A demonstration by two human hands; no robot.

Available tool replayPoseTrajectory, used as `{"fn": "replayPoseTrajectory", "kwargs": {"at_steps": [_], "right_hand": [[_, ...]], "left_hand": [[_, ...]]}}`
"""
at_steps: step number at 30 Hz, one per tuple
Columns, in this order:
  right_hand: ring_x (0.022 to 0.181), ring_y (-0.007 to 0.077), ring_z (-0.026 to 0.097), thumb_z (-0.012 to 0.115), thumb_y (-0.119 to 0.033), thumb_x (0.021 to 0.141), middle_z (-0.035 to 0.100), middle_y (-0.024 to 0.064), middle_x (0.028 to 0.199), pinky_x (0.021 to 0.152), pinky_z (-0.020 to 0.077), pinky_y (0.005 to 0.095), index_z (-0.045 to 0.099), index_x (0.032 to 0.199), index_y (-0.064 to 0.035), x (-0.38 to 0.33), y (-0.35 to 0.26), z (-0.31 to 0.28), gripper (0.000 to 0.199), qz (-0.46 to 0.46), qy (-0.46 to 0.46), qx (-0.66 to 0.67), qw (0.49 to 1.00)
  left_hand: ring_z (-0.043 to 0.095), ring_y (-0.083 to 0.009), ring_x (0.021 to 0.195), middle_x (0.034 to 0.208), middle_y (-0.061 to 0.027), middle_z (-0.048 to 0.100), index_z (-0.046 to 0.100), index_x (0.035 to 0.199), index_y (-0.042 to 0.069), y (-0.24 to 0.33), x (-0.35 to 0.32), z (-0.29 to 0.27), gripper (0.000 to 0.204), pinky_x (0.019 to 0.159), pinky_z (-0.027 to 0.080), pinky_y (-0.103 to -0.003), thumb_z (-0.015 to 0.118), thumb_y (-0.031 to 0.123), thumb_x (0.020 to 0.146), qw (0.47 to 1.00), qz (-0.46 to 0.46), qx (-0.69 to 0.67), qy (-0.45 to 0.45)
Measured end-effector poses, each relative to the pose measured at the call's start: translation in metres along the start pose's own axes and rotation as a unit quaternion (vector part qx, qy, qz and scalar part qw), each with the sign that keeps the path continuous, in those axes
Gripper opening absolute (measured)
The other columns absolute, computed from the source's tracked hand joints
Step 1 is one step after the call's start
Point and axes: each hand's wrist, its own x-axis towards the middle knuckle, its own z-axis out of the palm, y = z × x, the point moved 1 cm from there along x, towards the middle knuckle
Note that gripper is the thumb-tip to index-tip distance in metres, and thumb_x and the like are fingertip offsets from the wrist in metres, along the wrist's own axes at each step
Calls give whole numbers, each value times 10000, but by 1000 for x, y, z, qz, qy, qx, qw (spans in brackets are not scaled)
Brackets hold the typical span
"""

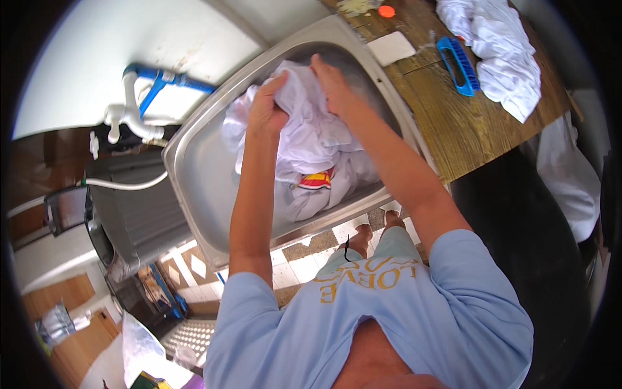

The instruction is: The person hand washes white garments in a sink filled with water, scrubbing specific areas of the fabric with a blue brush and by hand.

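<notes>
Steel fills the middle of the head view: a sink (194, 175) with a deep basin, set beside a wooden tabletop (466, 129) that runs off to its right. Both bare hands are down in the basin. The left hand (267, 107) has its grip clamped on a bunched fold of a white garment (311, 139), fingers curled tight into the cloth. The right hand (332, 81) sits just beside it, its grip also closed on the same garment, pinching the top of the bundle. The rest of the cloth lies heaped in the sink below the hands, showing a red and yellow printed patch (316, 179).

Right of the sink, on the tabletop, lie a white bar of soap (391, 47), a blue scrubbing brush (459, 65) and another heap of white cloth (499, 52). Left of the sink, a white tap (129, 117) with blue piping stands against the wall.
</notes>
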Motion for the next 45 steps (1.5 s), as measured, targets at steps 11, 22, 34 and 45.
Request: {"fn": "replayPoseTrajectory", "kwargs": {"at_steps": [11,22,34,45], "right_hand": [[751,204,585,548,-436,888,571,132,889,675,514,303,506,948,-14,33,25,-25,428,-29,-235,314,919],[706,173,598,482,-464,927,614,96,835,637,503,286,566,909,-12,-20,-10,-17,460,40,-198,359,911],[958,195,590,408,-418,954,602,95,1029,842,473,334,530,1149,-79,1,-9,-1,410,-195,-172,64,963],[696,65,551,691,-154,818,636,-12,797,685,452,247,612,777,-101,-38,-41,27,103,-89,-246,69,963]], "left_hand": [[582,-221,870,931,-112,627,634,969,8,-98,35,122,170,772,445,-320,609,13,802,791,461,403,20],[566,-340,889,929,-176,527,594,940,-55,-112,31,145,245,731,478,-411,549,-58,699,494,450,744,-17],[628,-157,717,803,-71,649,660,931,1,10,11,104,182,650,506,-281,595,119,809,916,51,395,-47],[615,-114,756,840,-22,651,637,872,79,63,-34,8,141,690,510,-266,661,214,838,972,63,227,15]]}}
